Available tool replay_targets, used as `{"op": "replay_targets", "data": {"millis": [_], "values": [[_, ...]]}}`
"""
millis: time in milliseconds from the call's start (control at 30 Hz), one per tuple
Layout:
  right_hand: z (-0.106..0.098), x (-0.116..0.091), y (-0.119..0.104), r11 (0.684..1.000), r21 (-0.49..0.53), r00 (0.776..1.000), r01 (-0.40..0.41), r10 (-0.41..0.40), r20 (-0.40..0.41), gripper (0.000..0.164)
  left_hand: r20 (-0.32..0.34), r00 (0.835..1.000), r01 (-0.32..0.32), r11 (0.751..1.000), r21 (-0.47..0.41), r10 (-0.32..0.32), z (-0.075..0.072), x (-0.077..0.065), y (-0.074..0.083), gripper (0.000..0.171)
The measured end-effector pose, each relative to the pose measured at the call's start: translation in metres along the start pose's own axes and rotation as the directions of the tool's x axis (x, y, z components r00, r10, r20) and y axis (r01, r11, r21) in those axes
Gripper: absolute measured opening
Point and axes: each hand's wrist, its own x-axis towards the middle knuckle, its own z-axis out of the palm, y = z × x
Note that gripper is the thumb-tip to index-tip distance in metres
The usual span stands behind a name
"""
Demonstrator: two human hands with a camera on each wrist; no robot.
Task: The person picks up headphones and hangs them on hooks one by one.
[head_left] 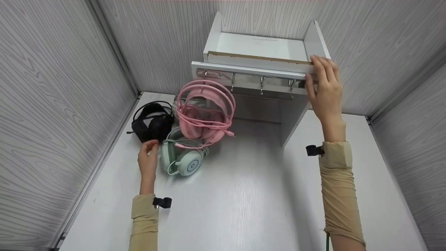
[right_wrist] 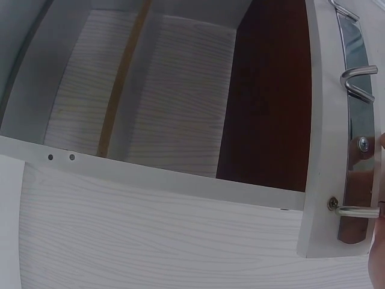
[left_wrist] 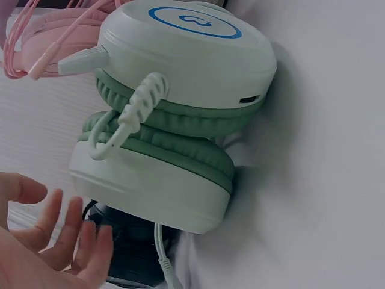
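One empty left hand (head_left: 147, 157), fingers loose, beside mint-green plastic headset (head_left: 191, 163) on white table (head_left: 244, 195), right hand (head_left: 327, 91) gripping white hooked board (head_left: 248, 77); pink double-band headset (head_left: 213, 124), apparently on leftmost metal hook (head_left: 205, 74), could drop if its cable snags.

Head view bright, evenly lit; soft glare on desk (head_left: 240, 205), broad shadow right of centre, darker under shelf (head_left: 258, 46). Walls (head_left: 52, 104) lean outward toward edges, wide-angle. Left wrist view dimmer, greyish; soft shadow beside mint headset (left_wrist: 186, 66), left grip (left_wrist: 51, 244) slightly blurred at fingertips. Right wrist view dim, cool; metal strip (right_wrist: 360, 123) catches reflections.
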Motion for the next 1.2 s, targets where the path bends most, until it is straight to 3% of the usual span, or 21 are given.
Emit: {"op": "replay_targets", "data": {"millis": [100, 333, 533, 667, 800, 933, 1067, 1200], "values": [[0.000, 0.000, 0.000, 1.000, -0.002, 1.000, -0.003, 0.003, 0.004, 0.041, 0.043, 0.998, 0.048, 0.995, 0.083, -0.052, 0.002, 0.001, -0.006, 0.034], [0.000, -0.001, -0.001, 1.000, -0.008, 1.000, -0.009, 0.009, 0.011, 0.041, 0.157, 0.985, 0.042, 0.977, 0.209, -0.076, 0.002, 0.008, -0.014, 0.062], [0.000, -0.001, -0.002, 1.000, -0.011, 1.000, -0.007, 0.007, 0.008, 0.041, 0.324, 0.931, 0.042, 0.929, 0.369, -0.171, -0.003, 0.015, -0.011, 0.083], [0.000, 0.000, -0.002, 1.000, -0.015, 1.000, -0.003, 0.003, 0.002, 0.041, 0.400, 0.888, 0.086, 0.935, 0.345, -0.229, -0.006, 0.018, -0.008, 0.089], [0.000, 0.000, -0.001, 1.000, -0.010, 1.000, 0.001, -0.001, 0.001, 0.041, 0.451, 0.842, 0.170, 0.939, 0.299, -0.295, -0.011, 0.018, -0.006, 0.093], [-0.001, 0.000, -0.001, 1.000, -0.006, 1.000, 0.002, -0.002, -0.002, 0.041, 0.492, 0.804, 0.209, 0.933, 0.292, -0.334, -0.015, 0.017, -0.005, 0.094], [-0.001, 0.000, -0.001, 1.000, -0.008, 1.000, 0.005, -0.005, -0.002, 0.041, 0.519, 0.775, 0.239, 0.927, 0.288, -0.361, -0.015, 0.016, -0.002, 0.098], [0.000, 0.000, 0.000, 1.000, -0.012, 1.000, 0.007, -0.007, 0.007, 0.041, 0.508, 0.760, 0.273, 0.908, 0.316, -0.405, -0.012, 0.015, 0.000, 0.108]]}}
